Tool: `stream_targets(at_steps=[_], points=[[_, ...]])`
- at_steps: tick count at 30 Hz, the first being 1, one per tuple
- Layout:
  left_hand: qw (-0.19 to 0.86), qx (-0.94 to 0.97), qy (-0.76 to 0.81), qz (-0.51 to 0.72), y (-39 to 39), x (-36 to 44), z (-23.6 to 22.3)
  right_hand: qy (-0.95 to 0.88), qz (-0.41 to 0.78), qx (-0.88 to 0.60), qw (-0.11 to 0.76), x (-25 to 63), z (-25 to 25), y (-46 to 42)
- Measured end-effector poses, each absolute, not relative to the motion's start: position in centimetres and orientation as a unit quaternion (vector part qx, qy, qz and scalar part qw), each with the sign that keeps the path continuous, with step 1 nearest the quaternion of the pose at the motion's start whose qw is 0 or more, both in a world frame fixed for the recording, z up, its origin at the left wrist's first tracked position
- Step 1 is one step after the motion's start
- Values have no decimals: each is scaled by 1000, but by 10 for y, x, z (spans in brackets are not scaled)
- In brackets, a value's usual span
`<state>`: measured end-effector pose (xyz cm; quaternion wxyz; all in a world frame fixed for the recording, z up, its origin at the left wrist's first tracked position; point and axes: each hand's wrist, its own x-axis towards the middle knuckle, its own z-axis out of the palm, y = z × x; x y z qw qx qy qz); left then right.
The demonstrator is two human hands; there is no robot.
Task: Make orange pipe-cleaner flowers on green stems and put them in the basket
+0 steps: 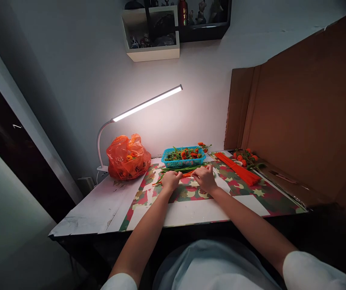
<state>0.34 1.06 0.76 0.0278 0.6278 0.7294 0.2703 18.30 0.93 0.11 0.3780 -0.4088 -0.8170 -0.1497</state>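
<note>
Above the middle of the table, my left hand [171,181] and my right hand [205,179] are close together, fingers closed. A short orange strip, which looks like pipe cleaners [187,175], runs between them, gripped at both ends. Just behind my hands lie long green stems [188,169], partly covered by my fingers. Farther back is a turquoise basket [177,164] with orange and red flowers [191,154] on green stems. To the right lies a bundle of orange pipe cleaners [240,170].
An orange plastic bag [128,159] stands at the back left beside a lit lamp [149,103]. More red-orange flowers [245,157] and a tape roll [238,162] lie at the back right. A cardboard sheet [297,108] walls the right side; shelves [155,54] hang above.
</note>
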Motion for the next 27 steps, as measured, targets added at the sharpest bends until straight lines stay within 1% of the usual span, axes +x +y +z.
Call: stream_targets(at_steps=[6,12,19,27], points=[[-23,640,719,271,7,8,9,-815,-137,-412,385,182,-1,9],[-26,640,716,277,7,11,9,-809,-119,-413,401,184,0,9],[29,602,736,306,14,9,6,-791,-96,-426,429,179,-6,11],[92,574,745,327,17,2,3,-780,37,-421,461,173,-11,16]])
